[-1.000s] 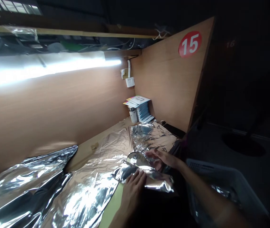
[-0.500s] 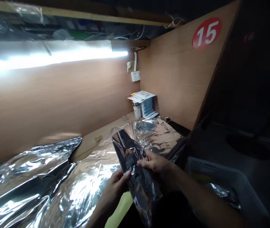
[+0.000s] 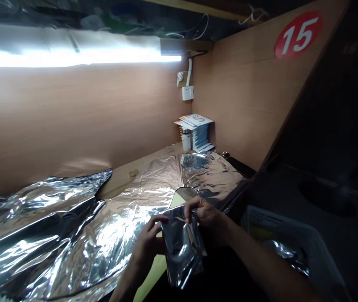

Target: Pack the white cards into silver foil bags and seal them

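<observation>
A folded piece of shiny silver film (image 3: 180, 247) hangs upright between my two hands near the table's front edge. My left hand (image 3: 150, 235) pinches its upper left edge, thumb and fingers closed. On its upper right side, my right hand (image 3: 204, 216) grips the film with bent fingers pressed on the front face. Behind the folded film, a pale yellow sheet with a rounded top (image 3: 176, 200) shows in part, and more pale yellow shows below my left hand. Large silver film (image 3: 116, 239) covers the table under and around my hands.
Crumpled silver film (image 3: 50, 197) lies at the left. In the back corner stand a white bottle (image 3: 186, 140) and a stack of booklets (image 3: 201, 136). A black strap (image 3: 238, 164) lies by the right partition (image 3: 245, 92). A plastic basket (image 3: 317, 243) sits low at the right.
The silver film, long and narrow before, is now folded shorter. My right hand has shifted to its upper edge, my left to its upper left. The pale yellow sheet now shows behind it; the view has tilted slightly.
</observation>
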### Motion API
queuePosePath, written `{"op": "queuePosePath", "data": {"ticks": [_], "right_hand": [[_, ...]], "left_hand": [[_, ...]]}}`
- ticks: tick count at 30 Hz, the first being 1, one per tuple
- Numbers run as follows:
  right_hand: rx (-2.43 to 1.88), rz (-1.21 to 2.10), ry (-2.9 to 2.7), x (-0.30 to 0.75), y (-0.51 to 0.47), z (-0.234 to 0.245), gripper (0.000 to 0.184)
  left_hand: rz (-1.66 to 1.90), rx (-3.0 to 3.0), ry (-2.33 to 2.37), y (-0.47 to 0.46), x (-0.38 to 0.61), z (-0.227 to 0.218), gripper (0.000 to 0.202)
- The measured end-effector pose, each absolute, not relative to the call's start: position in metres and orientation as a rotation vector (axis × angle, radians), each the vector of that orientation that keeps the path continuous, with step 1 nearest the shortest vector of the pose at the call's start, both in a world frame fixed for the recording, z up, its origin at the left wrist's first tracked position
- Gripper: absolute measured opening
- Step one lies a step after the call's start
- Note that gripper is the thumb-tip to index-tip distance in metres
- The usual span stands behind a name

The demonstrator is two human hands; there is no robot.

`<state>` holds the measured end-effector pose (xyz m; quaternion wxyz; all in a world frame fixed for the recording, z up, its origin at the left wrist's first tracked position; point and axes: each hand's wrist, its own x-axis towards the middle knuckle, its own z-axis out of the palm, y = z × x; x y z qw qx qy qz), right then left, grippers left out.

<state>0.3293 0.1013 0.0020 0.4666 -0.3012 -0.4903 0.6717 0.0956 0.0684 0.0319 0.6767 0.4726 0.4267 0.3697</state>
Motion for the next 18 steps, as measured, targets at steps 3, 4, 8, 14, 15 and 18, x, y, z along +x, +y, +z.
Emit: {"op": "queuePosePath", "data": {"ticks": [3, 4, 8, 14, 15, 18], "right_hand": [[-0.809, 1.643, -1.157, 0.333, 0.099, 0.004, 0.018], [-0.826, 1.661, -1.112, 0.331, 0.095, 0.004, 0.029], [-0.946, 1.713, -1.253, 0.314, 0.068, -0.002, 0.061], [-1.056, 1.671, -1.720, 0.287, 0.047, -0.011, 0.044], [-1.039, 1.667, -1.794, 0.281, 0.046, -0.010, 0.042], [-1.018, 1.580, -1.866, 0.267, 0.044, -0.008, 0.032]], "left_hand": [[0.818, 1.226, 0.952, 0.049, 0.095, 0.015, 0.043], [0.869, 1.252, 0.965, 0.041, 0.096, 0.007, 0.043], [1.181, 1.270, 1.097, 0.015, 0.097, -0.019, 0.042], [1.178, 1.609, 1.407, 0.007, 0.048, -0.006, 0.055], [1.080, 1.674, 1.409, 0.005, 0.040, 0.001, 0.040], [0.886, 1.764, 1.517, 0.004, 0.005, 0.021, 0.032]]}}
